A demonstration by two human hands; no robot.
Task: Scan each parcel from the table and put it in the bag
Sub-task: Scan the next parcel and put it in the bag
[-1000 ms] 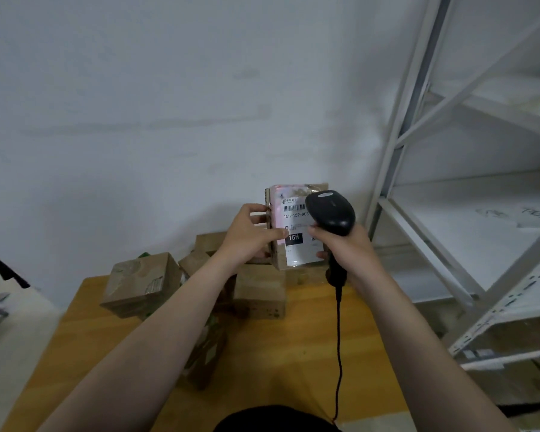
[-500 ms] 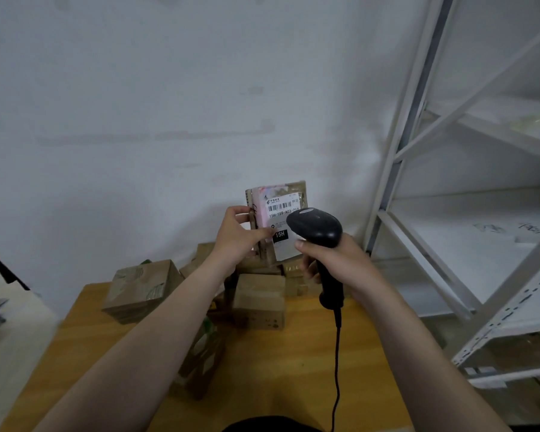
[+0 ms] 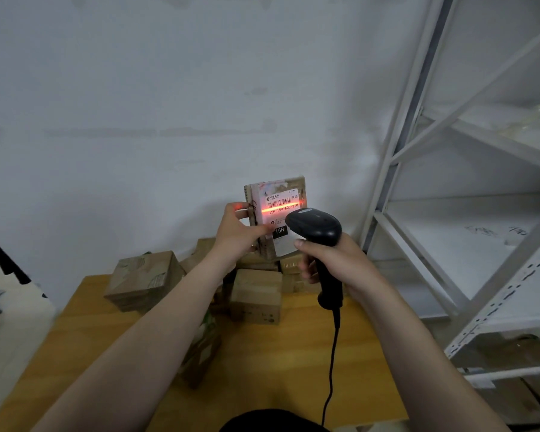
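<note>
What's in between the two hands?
In the head view, the held parcel, with a red line on its label, and the scanner sit between the left hand and the right hand.

I'm looking into a parcel storeroom: a bare white wall (image 3: 138, 120), a white slotted-steel shelving rack (image 3: 401, 145) on my right, taped cardboard parcels (image 3: 256, 294) heaped on a wooden worktop (image 3: 278, 369), and a corded barcode scanner (image 3: 317, 227) throwing its red line across a shipping label (image 3: 282, 210).
</note>
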